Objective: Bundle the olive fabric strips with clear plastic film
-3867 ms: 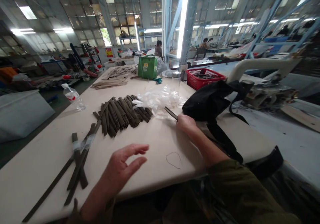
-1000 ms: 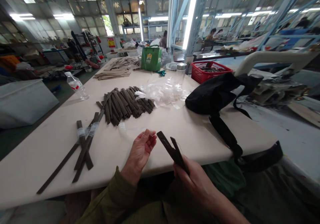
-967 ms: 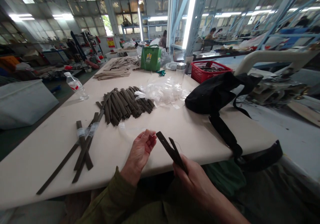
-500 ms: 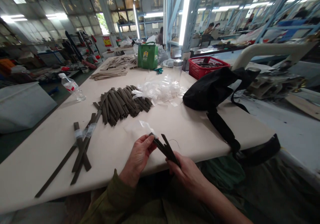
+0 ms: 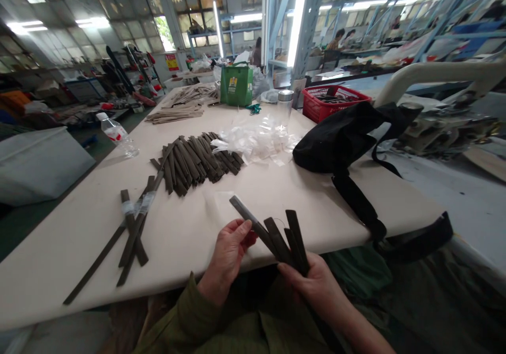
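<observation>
My right hand (image 5: pixel 320 280) is closed round several dark grey-brown fabric strips (image 5: pixel 294 238), whose upper ends fan out above the fingers. One strip (image 5: pixel 259 230) leans left out of this bunch, and my left hand (image 5: pixel 227 254) pinches it between thumb and fingers. Clear plastic seems to cover its far end. Just beyond, a thin clear plastic sheet (image 5: pixel 215 203) lies on the table. A few crossed strips (image 5: pixel 132 232) with clear plastic bands lie to the left. Farther back is a large pile of similar strips (image 5: pixel 193 161).
Clear plastic pieces (image 5: pixel 261 140) lie beside the pile on the pale table (image 5: pixel 182 238). A black bag (image 5: pixel 336 140) with a hanging strap, a red basket (image 5: pixel 332 101) and a lidded jar (image 5: pixel 284 106) stand right. Beyond are a green bag (image 5: pixel 236 85) and a plastic bottle (image 5: pixel 118 135).
The strips in my right hand have spread apart, and one now reaches farther up and left past my left thumb. Both hands sit slightly farther right in view.
</observation>
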Demonstrator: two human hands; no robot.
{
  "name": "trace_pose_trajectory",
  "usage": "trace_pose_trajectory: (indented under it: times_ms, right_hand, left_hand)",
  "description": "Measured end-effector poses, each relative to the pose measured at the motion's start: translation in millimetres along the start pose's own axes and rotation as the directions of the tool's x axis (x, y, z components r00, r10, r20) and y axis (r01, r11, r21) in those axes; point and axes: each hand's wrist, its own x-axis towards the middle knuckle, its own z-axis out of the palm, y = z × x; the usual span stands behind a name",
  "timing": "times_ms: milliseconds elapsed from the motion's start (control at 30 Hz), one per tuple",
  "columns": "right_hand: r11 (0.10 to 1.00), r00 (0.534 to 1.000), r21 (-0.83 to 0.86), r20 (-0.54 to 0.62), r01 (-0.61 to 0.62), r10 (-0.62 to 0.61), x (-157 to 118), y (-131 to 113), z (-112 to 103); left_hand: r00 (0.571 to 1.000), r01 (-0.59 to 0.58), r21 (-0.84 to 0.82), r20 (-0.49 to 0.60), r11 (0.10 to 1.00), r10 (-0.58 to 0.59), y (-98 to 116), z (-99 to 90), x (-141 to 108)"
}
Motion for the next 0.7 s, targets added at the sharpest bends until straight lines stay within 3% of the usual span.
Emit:
trace_pose_trajectory:
  times_ms: [133, 333, 467, 533, 600, 700]
  right_hand:
    - [0.997, 0.997, -0.010, -0.018, 0.076, -0.076, 8.2, 2.1, 7.5]
    - [0.976, 0.989, -0.157, 0.018, 0.150, -0.149, -0.1, 8.7, -4.7]
    - [0.966, 0.981, -0.181, -0.015, 0.186, -0.192, 5.0, -7.9, -4.4]
    - [0.962, 0.977, -0.182, -0.023, 0.204, -0.211, 9.7, -14.7, -2.3]
    - [0.958, 0.977, -0.196, -0.007, 0.208, -0.214, 13.3, -16.5, 0.9]
    - [0.958, 0.978, -0.197, 0.028, 0.209, -0.207, 17.6, -13.0, 8.2]
  left_hand:
    - [0.998, 0.008, 0.098, 0.054, 0.995, -0.014, -3.6, 9.9, -11.4]
    - [0.995, -0.097, 0.140, 0.001, 0.985, 0.097, -6.3, 4.0, -14.5]
    - [0.982, -0.033, 0.283, 0.190, 0.959, -0.022, -19.1, 6.6, -21.1]
    - [0.967, -0.015, 0.277, 0.248, 0.961, -0.056, -14.5, 8.1, -19.7]
    - [0.977, -0.069, 0.174, 0.213, 0.982, 0.031, -1.6, 8.6, -13.3]
    - [0.971, -0.237, 0.004, 0.042, 0.971, 0.237, 14.9, 9.0, -3.4]
